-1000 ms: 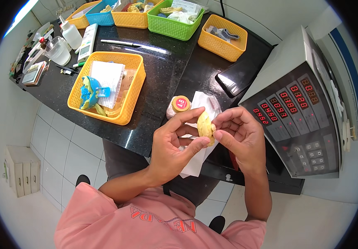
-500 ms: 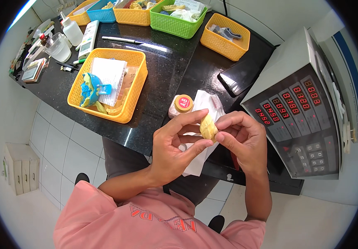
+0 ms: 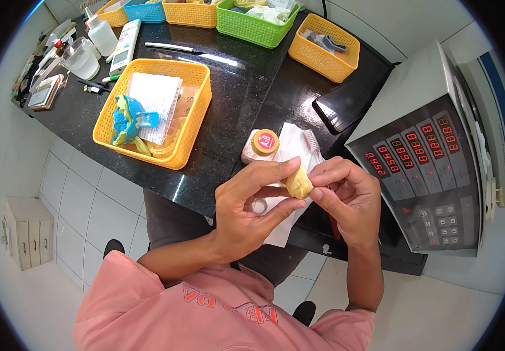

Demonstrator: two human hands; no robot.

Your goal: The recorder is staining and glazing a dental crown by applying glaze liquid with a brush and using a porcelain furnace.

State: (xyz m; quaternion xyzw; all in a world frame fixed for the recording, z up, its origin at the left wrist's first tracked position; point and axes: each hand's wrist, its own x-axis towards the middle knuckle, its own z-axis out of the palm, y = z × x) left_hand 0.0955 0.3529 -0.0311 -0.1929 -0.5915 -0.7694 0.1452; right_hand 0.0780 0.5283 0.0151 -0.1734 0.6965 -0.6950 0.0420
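Note:
Between my two hands is a small pale-yellow dental cast piece [image 3: 298,183], held up above the counter's front edge. My left hand [image 3: 242,202] pinches it from the left, index finger on top and thumb below. From the other side my right hand [image 3: 351,198] grips its right edge between thumb and fingertips. Under the hands lies a white paper towel [image 3: 290,143] with a small brush [image 3: 311,140] on it. A jar with a gold lid [image 3: 265,142] stands just beyond my left fingers. A grey ring-like object [image 3: 259,206] shows partly behind my left hand.
To the left, a yellow basket [image 3: 197,117] holds papers, yellow casts and a blue impression tray [image 3: 126,121]. A grey control unit with red displays [image 3: 416,169] stands at right, near a dark phone [image 3: 337,111]. More baskets, including a green one [image 3: 252,29], line the back.
The cast piece has turned between my fingers, showing a broader face, and sits slightly further right. Both hands keep their pinch. The whole view has shifted a little.

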